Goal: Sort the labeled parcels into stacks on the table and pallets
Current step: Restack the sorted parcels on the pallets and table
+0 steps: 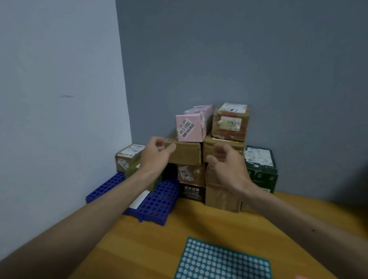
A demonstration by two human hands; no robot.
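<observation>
I face a room corner [122,67]. The left wall [42,84] is pale blue-grey and carries one short dark mark [66,96]. The right wall [259,45] is a darker grey-blue. The table [132,253] has a yellow-orange wooden top. Its far edge lies toward the corner. The light is dim and even.

Stacked parcels [188,155] stand at the table's [142,241] far edge, a pallet [157,203] to their left.

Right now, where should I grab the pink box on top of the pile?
Probably come from the front-left and hold the pink box near its labelled end, across its top and left side. It lies lengthwise toward the wall, and the taped brown box crowds its right side.
</observation>
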